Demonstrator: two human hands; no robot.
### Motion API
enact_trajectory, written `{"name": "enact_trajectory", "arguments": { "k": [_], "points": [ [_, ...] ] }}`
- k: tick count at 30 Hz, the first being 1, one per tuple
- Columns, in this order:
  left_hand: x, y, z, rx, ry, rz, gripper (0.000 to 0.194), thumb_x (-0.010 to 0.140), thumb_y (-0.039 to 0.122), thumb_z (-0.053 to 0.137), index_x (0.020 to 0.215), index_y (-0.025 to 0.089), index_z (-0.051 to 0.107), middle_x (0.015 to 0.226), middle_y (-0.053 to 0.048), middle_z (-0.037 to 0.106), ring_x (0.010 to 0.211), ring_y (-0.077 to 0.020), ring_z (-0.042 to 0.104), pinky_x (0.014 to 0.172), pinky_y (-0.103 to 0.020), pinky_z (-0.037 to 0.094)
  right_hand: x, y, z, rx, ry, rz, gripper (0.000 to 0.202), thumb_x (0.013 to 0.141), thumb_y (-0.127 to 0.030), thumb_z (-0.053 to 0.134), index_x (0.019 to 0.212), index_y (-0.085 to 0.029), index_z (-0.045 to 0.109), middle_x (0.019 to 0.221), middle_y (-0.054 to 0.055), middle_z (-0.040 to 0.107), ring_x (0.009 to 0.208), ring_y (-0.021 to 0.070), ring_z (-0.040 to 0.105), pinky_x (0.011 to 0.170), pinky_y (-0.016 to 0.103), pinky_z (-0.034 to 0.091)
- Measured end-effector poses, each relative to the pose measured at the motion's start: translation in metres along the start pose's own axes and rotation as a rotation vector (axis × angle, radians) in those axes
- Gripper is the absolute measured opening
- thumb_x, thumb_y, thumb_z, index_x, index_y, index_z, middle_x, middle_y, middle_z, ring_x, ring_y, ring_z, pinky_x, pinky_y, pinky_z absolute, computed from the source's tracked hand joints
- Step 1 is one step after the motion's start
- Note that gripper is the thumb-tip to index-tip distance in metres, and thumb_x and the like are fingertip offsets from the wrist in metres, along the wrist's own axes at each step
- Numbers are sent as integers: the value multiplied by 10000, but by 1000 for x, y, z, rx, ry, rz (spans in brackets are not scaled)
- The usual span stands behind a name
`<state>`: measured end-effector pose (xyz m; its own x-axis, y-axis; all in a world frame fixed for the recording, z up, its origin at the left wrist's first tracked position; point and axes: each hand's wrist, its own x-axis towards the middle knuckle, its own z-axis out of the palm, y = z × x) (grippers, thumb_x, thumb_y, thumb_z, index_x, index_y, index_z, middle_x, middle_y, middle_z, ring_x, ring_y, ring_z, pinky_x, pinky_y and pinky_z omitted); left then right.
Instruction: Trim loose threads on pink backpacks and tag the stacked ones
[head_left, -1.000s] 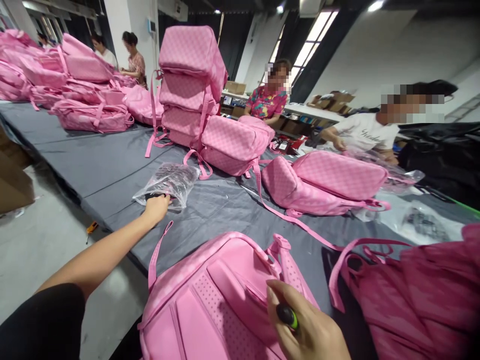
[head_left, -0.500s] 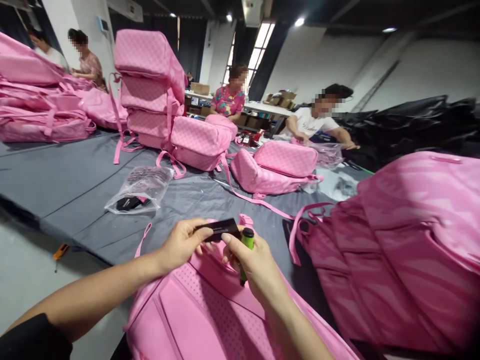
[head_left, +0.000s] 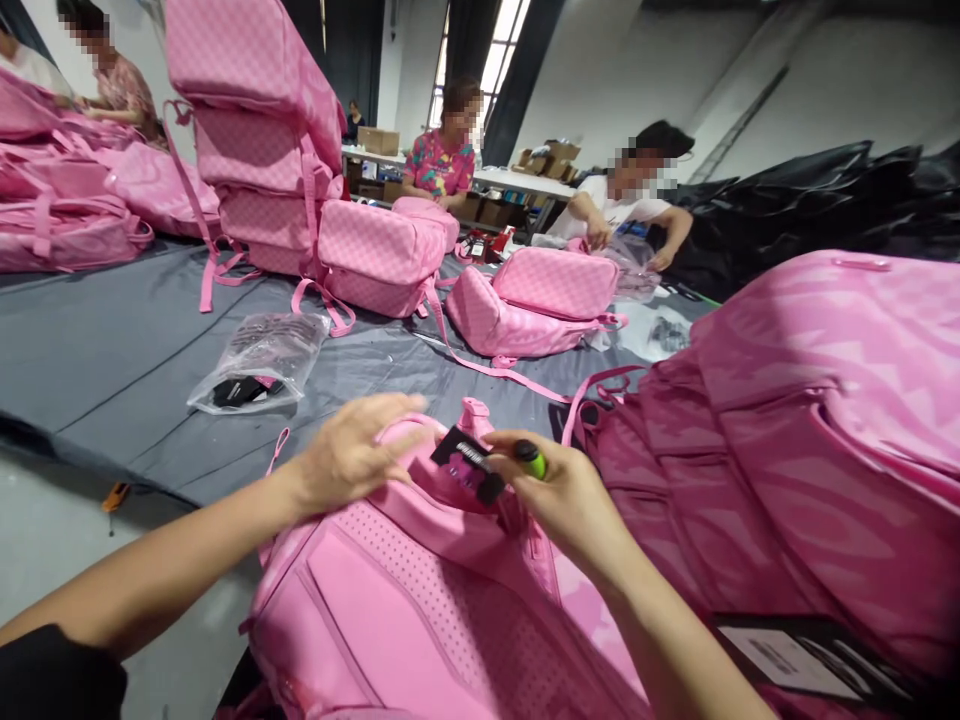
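Note:
A pink backpack (head_left: 375, 620) lies back panel up in front of me, its dotted padding facing me. Over its top handle, my left hand (head_left: 352, 455) has its fingers stretched out and holds nothing. My right hand (head_left: 551, 490) pinches a black hang tag (head_left: 466, 465) with a pink picture and pale lettering, just above the top of the backpack. Tucked in the same hand is a green stick with a black end (head_left: 531, 460), resembling a marker; most of it is hidden by my fingers.
A clear bag of black tags (head_left: 259, 365) lies on the grey-covered table (head_left: 112, 350). Stacked pink backpacks (head_left: 255, 135) stand behind it. A large pink backpack (head_left: 795, 430) rises close on the right. Co-workers sit across the table, one handling a plastic bag (head_left: 634, 265).
My left hand has let go of the black tag and moved left, its fingers opening. The right hand keeps the tag, now turned to its picture side. The whole view has shifted slightly.

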<state>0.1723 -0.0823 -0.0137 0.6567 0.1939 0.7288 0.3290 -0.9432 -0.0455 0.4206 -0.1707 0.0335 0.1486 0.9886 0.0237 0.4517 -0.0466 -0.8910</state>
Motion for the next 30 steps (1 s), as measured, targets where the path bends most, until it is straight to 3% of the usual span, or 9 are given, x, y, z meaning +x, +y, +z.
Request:
{"name": "enact_trajectory", "arguments": {
  "k": [2,5,6,9,13,18,23,27,30],
  "points": [
    [-29,-36,-11,113,-42,-429,619,924,443,574,1477,267,362,1539,-135,381,1433,-289,346,1174,-504,313,0,9,-2,-130,116,-20,262,779,-383,624,895,-170,725,804,46,718,716,184,629,677,292,448],
    [-81,-110,-31,305,-73,-1307,736,941,545,470,1546,211,217,1633,-144,144,1501,-351,146,1204,-533,203,2,18,8,-281,26,-52,181,814,-308,574,845,-187,703,704,20,682,639,164,605,611,258,404],
    [-97,-134,-35,341,-61,-1468,791,954,550,427,1555,116,151,1620,-233,70,1486,-437,95,1171,-613,188,3,19,14,-353,-15,-46,153,812,-267,572,846,-193,701,677,12,670,617,159,596,596,251,385],
    [-130,-189,-30,293,-166,-1627,991,890,620,507,1553,45,46,1586,-326,14,1426,-570,31,1089,-736,148,7,17,31,-539,-133,3,166,804,-157,566,876,-213,705,688,8,679,617,153,595,597,243,350],
    [-137,-207,26,172,-384,-1582,1087,762,644,662,1556,111,146,1596,-298,79,1425,-559,133,1098,-711,178,9,13,32,-517,-241,75,146,813,-126,567,824,-202,692,764,13,705,697,154,615,627,233,357],
    [-103,-175,108,231,-580,-1262,1092,749,713,616,1571,213,99,1610,-277,-7,1461,-525,46,1125,-656,186,11,21,24,-385,-348,149,144,803,-97,571,812,-179,688,753,-2,694,681,135,598,624,217,367],
    [-51,-143,175,15,-728,-893,728,908,407,557,1549,319,225,1636,-165,78,1493,-443,71,1141,-546,284,12,27,33,-607,-422,125,198,785,-73,560,824,-195,711,858,35,734,738,159,617,642,239,343],
    [-22,-129,213,-141,-792,-660,587,928,291,538,1492,329,381,1638,-100,144,1506,-374,100,1177,-454,270,10,20,32,-794,-460,85,181,771,-85,571,805,-197,709,831,55,734,730,170,619,616,253,303],
    [-11,-121,224,-246,-835,-519,545,908,285,582,1441,311,469,1643,-79,148,1502,-349,154,1165,-426,304,10,16,28,-754,-515,111,170,792,-110,581,833,-207,715,806,35,731,720,154,620,611,238,314]
  ]
}}
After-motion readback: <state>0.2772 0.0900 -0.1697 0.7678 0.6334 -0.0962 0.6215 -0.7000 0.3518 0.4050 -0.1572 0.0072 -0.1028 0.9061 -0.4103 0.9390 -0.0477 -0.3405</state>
